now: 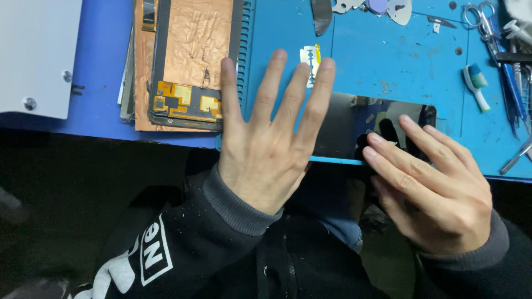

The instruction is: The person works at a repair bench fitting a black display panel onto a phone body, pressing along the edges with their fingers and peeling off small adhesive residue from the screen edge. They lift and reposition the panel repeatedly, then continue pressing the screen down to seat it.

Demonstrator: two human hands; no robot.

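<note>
Left hand [266, 138] flat, fingers spread, holding nothing, above the blue mat [388, 61]. Right hand [429, 185] fingertips extended, pressing the glossy black screen panel [346, 130] at the mat's near edge; panel partly hidden. White-yellow label [310, 58] beyond, possibly a blade wrapper.

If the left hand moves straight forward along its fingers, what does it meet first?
Probably the razor blade, lying on the blue mat just past the left hand; its height above the mat is unclear.

Bright, even overhead light; sharp focus, dark lap below, glossy reflections
</note>
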